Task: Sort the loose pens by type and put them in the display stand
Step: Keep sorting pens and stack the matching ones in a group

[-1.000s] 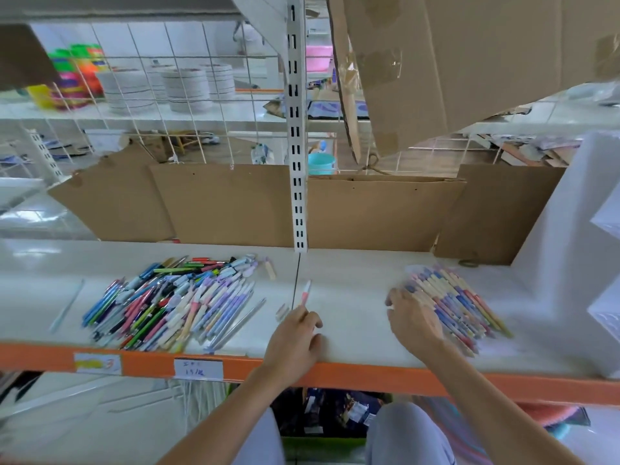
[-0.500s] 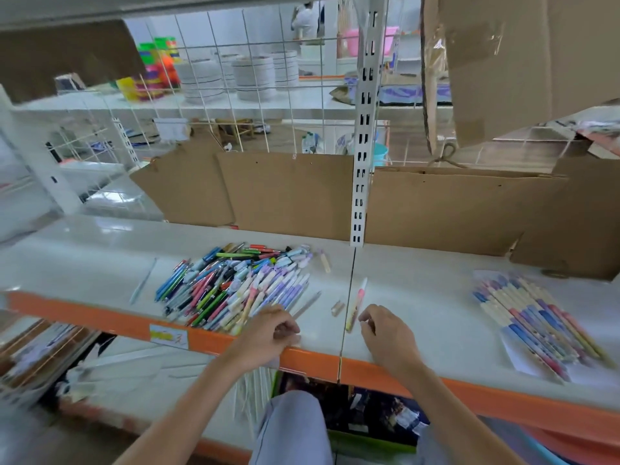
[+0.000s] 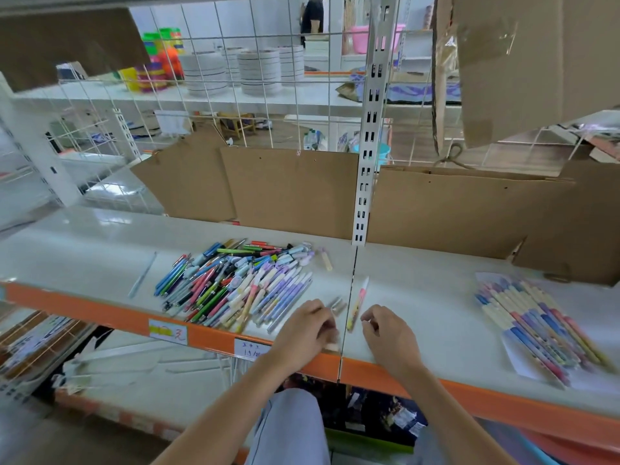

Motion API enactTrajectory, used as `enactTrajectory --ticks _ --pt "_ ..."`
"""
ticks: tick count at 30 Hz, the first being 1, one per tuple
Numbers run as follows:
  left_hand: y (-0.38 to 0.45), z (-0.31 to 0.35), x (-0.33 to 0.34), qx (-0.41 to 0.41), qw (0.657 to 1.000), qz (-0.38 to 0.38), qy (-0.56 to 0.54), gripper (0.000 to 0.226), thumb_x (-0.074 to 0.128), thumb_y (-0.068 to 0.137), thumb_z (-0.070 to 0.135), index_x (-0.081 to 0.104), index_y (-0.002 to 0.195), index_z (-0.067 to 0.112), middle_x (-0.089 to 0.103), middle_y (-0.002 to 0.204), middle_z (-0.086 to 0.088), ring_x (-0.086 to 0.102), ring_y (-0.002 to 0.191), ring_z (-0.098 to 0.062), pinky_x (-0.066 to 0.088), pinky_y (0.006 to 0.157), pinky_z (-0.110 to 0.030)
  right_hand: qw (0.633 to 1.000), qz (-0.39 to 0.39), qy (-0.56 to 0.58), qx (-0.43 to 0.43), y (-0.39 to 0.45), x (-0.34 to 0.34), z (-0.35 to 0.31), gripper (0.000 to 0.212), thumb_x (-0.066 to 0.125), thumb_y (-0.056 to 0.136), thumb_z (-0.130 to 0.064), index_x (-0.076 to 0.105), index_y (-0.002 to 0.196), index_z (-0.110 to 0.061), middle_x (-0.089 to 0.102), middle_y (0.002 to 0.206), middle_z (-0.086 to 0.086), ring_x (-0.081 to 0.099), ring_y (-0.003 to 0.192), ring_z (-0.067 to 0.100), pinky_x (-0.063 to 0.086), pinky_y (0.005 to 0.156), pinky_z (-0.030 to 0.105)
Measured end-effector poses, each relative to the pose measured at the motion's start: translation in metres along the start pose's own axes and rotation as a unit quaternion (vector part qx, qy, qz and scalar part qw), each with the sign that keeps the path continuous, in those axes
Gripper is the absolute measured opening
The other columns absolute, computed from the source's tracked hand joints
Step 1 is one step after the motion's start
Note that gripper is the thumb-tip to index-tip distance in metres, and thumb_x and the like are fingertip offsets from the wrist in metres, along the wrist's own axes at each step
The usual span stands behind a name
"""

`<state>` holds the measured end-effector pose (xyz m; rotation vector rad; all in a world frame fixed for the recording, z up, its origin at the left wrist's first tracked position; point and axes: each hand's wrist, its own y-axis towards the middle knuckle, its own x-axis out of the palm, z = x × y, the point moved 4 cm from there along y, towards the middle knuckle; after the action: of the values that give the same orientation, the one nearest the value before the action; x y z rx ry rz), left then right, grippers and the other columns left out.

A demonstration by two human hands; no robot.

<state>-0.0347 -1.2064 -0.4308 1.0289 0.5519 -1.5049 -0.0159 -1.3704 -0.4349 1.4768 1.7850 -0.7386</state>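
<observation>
Right hand (image 3: 391,333) has left the sorted row (image 3: 540,330) at right and come to the lone pen (image 3: 358,303) at centre; fingers curled, empty. Left hand (image 3: 307,330) is curled, grasp unclear. Pile (image 3: 235,283) at left is unsorted; no stand visible.

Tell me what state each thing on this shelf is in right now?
Loose pen pile: mixed, unsorted, lying flat.
Sorted pens: neat row on paper.
Single pink pen: lying alone between the hands.
Left hand: fingers curled; blurred.
Right hand: fingers curled beside the pen, holding nothing visible.
</observation>
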Motion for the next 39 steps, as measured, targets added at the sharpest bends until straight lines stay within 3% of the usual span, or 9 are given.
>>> enactTrajectory --ticks 4,8,12,15,20,26,31,36,39 --pt "0.008 0.002 -0.002 -0.025 0.997 0.066 -0.042 0.01 0.058 0.092 0.023 0.061 0.093 0.013 0.052 0.092 0.005 0.053 0.081 -0.009 0.044 0.074 -0.021 1.0 -0.002 0.019 -0.014 -0.002 -0.005 -0.004 0.008 0.046 0.095 -0.018 0.052 0.091 -0.023 0.055 0.088 -0.006 0.052 0.068 0.009 0.043 0.064 0.024" --pt "0.007 -0.024 -0.024 -0.061 0.991 0.116 0.018 0.005 0.056 0.092 0.015 0.06 0.088 0.014 0.053 0.089 0.004 0.051 0.083 -0.011 0.039 0.072 -0.022 0.997 -0.025 -0.011 -0.067 -0.002 -0.001 -0.019 0.005 0.052 0.093 -0.03 0.054 0.094 -0.026 0.051 0.091 -0.012 0.046 0.068 -0.002 0.042 0.069 0.02" --pt "0.006 -0.047 -0.037 -0.122 0.98 0.113 0.108 0.016 0.053 0.093 0.02 0.062 0.106 0.014 0.056 0.106 -0.004 0.051 0.099 -0.019 0.042 0.083 -0.026 0.988 -0.09 -0.037 -0.122 -0.005 0.011 -0.041 0.028 0.055 0.09 -0.044 0.058 0.111 -0.026 0.045 0.096 -0.014 0.046 0.073 -0.001 0.037 0.071 0.019" --pt "0.006 -0.052 -0.036 -0.137 0.978 0.083 0.134 0.026 0.054 0.093 0.024 0.058 0.117 0.015 0.053 0.114 -0.003 0.049 0.106 -0.018 0.04 0.09 -0.026 0.983 -0.122 -0.052 -0.13 -0.007 0.015 -0.047 0.028 0.053 0.09 -0.041 0.06 0.112 -0.024 0.044 0.097 -0.012 0.049 0.082 0.002 0.043 0.077 0.022" --pt "0.004 -0.054 -0.036 -0.151 0.975 0.081 0.14 0.024 0.056 0.092 0.026 0.059 0.114 0.017 0.053 0.112 -0.001 0.048 0.103 -0.015 0.039 0.088 -0.024 0.985 -0.087 -0.095 -0.115 -0.006 0.007 -0.037 0.023 0.044 0.093 -0.03 0.056 0.111 -0.02 0.04 0.098 -0.011 0.055 0.088 0.012 0.045 0.076 0.026" --pt "0.003 -0.057 -0.036 -0.18 0.973 0.053 0.137 0.018 0.056 0.089 0.026 0.061 0.101 0.015 0.055 0.104 -0.001 0.048 0.099 -0.015 0.04 0.083 -0.025 0.999 0.007 -0.019 -0.032 -0.003 -0.009 -0.011 0.018 0.05 0.095 -0.029 0.05 0.109 -0.017 0.043 0.093 -0.009 0.043 0.069 0.005 0.035 0.065 0.022" --pt "0.006 -0.054 -0.037 -0.196 0.967 0.042 0.155 0.021 0.053 0.092 0.032 0.061 0.101 0.015 0.055 0.104 0.0 0.049 0.099 -0.015 0.042 0.084 -0.027 1.0 -0.021 -0.017 -0.013 -0.003 0.0 -0.005 0.025 0.052 0.093 -0.039 0.048 0.113 -0.025 0.048 0.071 -0.015 0.047 0.065 0.002 0.036 0.057 0.02" --pt "0.006 -0.048 -0.029 -0.198 0.955 0.074 0.206 0.028 0.045 0.095 0.04 0.057 0.1 0.015 0.055 0.1 0.001 0.049 0.101 -0.016 0.035 0.103 -0.034 1.0 -0.027 0.0 -0.014 0.003 -0.002 -0.011 0.022 0.049 0.094 -0.034 0.052 0.113 -0.024 0.051 0.071 -0.013 0.049 0.065 0.003 0.04 0.062 0.023" --pt "0.0 -0.048 -0.024 -0.194 0.956 0.117 0.184 0.02 0.05 0.091 0.034 0.057 0.093 0.015 0.052 0.093 0.001 0.048 0.096 -0.018 0.034 0.104 -0.038 0.999 -0.021 -0.027 -0.025 0.012 -0.007 -0.019 0.017 0.046 0.096 -0.032 0.056 0.105 -0.022 0.049 0.073 -0.013 0.047 0.064 0.003 0.04 0.064 0.024"
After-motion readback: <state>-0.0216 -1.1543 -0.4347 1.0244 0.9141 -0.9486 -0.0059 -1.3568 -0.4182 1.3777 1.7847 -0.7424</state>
